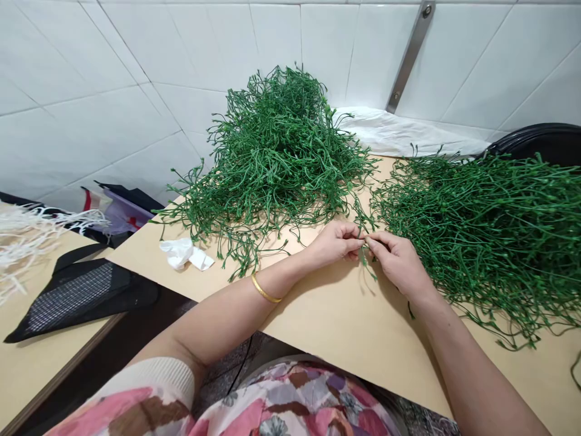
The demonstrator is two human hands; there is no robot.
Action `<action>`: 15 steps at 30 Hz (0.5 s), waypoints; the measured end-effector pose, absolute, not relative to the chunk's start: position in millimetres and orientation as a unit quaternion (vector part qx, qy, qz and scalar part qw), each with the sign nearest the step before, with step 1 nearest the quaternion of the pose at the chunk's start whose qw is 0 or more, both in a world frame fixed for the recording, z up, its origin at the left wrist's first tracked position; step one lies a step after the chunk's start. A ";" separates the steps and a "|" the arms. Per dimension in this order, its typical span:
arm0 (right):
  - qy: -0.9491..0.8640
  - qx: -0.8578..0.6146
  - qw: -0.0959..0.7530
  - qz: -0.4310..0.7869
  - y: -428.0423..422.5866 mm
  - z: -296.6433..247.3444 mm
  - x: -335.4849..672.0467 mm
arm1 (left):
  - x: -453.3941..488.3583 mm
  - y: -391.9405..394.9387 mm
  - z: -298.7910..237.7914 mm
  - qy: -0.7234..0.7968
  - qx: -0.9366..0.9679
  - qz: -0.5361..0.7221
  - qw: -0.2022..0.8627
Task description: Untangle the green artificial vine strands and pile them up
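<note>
My left hand (336, 243), with a gold bangle on its forearm, is closed in a pinch on a thin green artificial plant stem (364, 257). My right hand (399, 261) meets it fingertip to fingertip and pinches the same piece. Part of the stem hangs below the fingers over the tabletop (327, 315); the exact spot where the fingertips meet is hidden. Just beyond my left hand rises a tall heap of green stems (281, 145) with small bud-like tips. A second heap of green stems (494, 230) spreads beside my right hand.
Crumpled white tissue (181, 253) lies left of the tall heap. White cloth or plastic (403, 133) runs along the tiled wall (190, 48). A black rounded object (540, 140) stands behind the right heap. On another table are a black mesh bag (77, 297) and white strands (27, 236).
</note>
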State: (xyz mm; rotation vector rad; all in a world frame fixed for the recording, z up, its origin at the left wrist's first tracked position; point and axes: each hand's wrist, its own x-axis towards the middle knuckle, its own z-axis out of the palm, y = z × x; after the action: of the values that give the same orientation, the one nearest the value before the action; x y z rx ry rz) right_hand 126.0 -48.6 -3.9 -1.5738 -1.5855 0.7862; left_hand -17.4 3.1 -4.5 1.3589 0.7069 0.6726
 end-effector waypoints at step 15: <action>-0.651 -0.579 0.363 0.332 -50.2 -2.0 122.8 | -25.9 13.4 -5.7 0.281 0.542 0.260 0.748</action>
State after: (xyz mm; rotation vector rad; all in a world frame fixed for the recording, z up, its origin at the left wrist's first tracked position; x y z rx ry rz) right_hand 122.8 -50.2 -2.0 -1.4909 -1.6751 0.8538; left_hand -25.9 13.4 -5.7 1.1842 0.6146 0.5679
